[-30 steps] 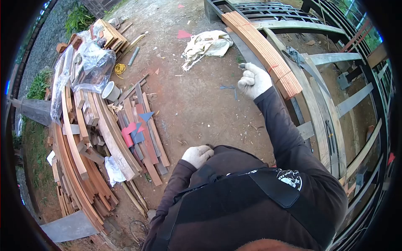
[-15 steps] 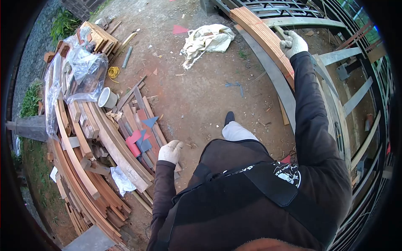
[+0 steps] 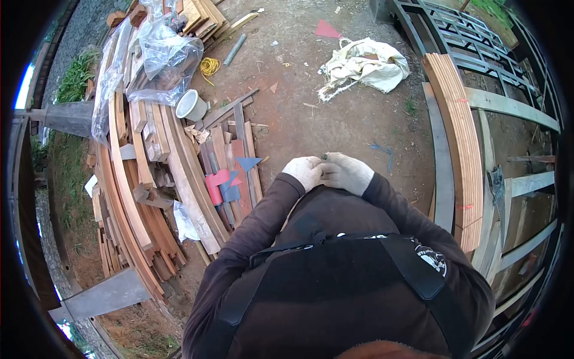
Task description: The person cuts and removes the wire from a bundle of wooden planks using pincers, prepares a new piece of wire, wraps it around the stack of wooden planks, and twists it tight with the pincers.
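In a pale work glove, my left hand (image 3: 303, 172) is closed in front of my torso. Close against it is my right hand (image 3: 349, 173), gloved too, with its fingers curled inward. A tiny dark speck shows between the fingertips, too small to name. To the right of my hands, a bundle of reddish-brown wooden planks (image 3: 455, 143) rests on a metal frame, with thin red marks across it. Neither hand touches the bundle.
Stacked timber (image 3: 179, 161) lies along the left, partly under clear plastic sheeting (image 3: 164, 66). A white bucket (image 3: 191, 106), a coil of yellow cord (image 3: 210, 67) and a crumpled off-white sack (image 3: 368, 64) are on the ground ahead. Black metal framework (image 3: 493, 60) stands at the right.
My right hand has left the plank bundle and come down and left to meet my left hand. The left hand has moved up and right. The view has shifted left.
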`<move>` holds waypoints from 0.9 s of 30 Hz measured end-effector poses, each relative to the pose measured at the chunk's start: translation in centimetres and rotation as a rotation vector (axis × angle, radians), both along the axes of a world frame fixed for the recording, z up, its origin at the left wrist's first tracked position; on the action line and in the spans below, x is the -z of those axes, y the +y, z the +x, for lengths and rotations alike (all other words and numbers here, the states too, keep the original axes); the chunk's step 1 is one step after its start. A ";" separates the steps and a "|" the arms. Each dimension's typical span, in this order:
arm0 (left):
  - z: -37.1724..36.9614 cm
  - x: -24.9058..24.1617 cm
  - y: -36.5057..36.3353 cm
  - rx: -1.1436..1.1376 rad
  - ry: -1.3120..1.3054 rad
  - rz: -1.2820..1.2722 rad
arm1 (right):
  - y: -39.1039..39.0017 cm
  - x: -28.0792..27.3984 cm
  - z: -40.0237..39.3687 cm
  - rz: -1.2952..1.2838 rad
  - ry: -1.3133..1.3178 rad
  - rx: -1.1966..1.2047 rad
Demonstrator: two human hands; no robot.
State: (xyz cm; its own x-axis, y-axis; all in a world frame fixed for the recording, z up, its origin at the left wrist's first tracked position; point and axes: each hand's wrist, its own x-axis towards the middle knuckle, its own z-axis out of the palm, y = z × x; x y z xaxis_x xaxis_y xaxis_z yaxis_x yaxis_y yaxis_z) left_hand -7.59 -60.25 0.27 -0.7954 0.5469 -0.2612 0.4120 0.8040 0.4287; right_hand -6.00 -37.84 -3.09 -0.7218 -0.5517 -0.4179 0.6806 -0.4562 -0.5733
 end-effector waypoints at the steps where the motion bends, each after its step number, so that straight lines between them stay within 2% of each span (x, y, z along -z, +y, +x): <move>1: -0.9 -1.1 0.8 -0.002 -0.013 -0.008 | -1.3 0.0 -2.8 -0.065 0.019 0.003; 2: -1.6 -3.5 1.8 0.070 -0.038 -0.017 | -2.6 0.0 -5.7 -0.132 0.037 0.005; 3: -2.1 -4.9 2.2 0.139 -0.061 -0.026 | -2.4 -5.1 -8.7 -0.351 -0.216 0.020; 4: -2.4 -4.7 1.9 0.035 -0.176 0.009 | -2.4 -6.7 -11.3 -0.321 -0.284 0.101; 5: -2.6 -4.7 1.3 0.022 -0.178 0.004 | -2.1 -6.6 -14.2 -0.326 -0.330 0.125; 6: -2.8 -4.8 0.4 0.081 -0.169 0.017 | -1.4 -6.8 -16.5 -0.361 -0.365 0.176; 7: -2.9 -4.8 -0.5 0.145 -0.157 0.032 | -0.6 -7.3 -18.8 -0.290 -0.370 0.235; 9: -2.6 -4.5 -2.3 0.067 -0.164 -0.026 | 1.3 -7.5 -23.1 -0.166 -0.275 0.325; 10: -3.1 -5.4 -2.9 0.013 -0.098 0.041 | 1.5 -8.3 -24.3 -0.165 -0.272 0.342; 11: -3.9 -6.2 -3.3 -0.185 -0.238 0.059 | 1.8 -9.2 -25.3 -0.078 -0.179 0.301; 13: -6.3 -5.4 -4.5 -0.171 -0.148 -0.026 | 1.9 -10.3 -27.3 0.021 -0.075 0.286; 15: -9.0 -4.6 -5.2 -0.191 -0.157 -0.036 | 1.5 -11.0 -28.7 -0.162 0.046 0.328; 16: -10.8 -4.4 -5.6 -0.223 -0.171 -0.062 | 1.2 -11.5 -29.4 -0.169 0.069 0.368; 19: -15.5 -1.0 -7.6 -0.103 -0.117 0.106 | 0.7 -14.2 -30.6 -0.132 0.164 0.357; 20: -17.7 -0.7 -7.8 -0.202 -0.332 0.112 | 0.3 -15.7 -30.8 -0.039 0.166 0.369; 21: -20.1 -1.8 -7.6 -0.165 -0.321 0.122 | 0.0 -16.9 -31.5 -0.024 0.184 0.402; 23: -23.7 -5.5 -7.3 -0.128 0.089 0.169 | -0.8 -18.4 -31.5 0.111 0.175 0.383; 25: -28.4 -11.4 -5.5 -0.310 0.119 0.503 | -1.3 -19.4 -32.0 0.140 0.224 0.413; 27: -32.6 -16.4 -3.3 -0.272 0.027 0.843 | -2.2 -21.0 -31.5 0.244 0.226 0.356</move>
State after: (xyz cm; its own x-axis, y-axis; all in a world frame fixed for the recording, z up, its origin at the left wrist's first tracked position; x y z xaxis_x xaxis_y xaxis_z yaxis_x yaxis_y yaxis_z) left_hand -40.21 -63.51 16.68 -0.9259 0.3400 0.1644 0.2715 0.2966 0.9156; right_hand -37.55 -40.02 17.92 -0.9354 -0.1596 -0.3154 0.3530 -0.4715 -0.8082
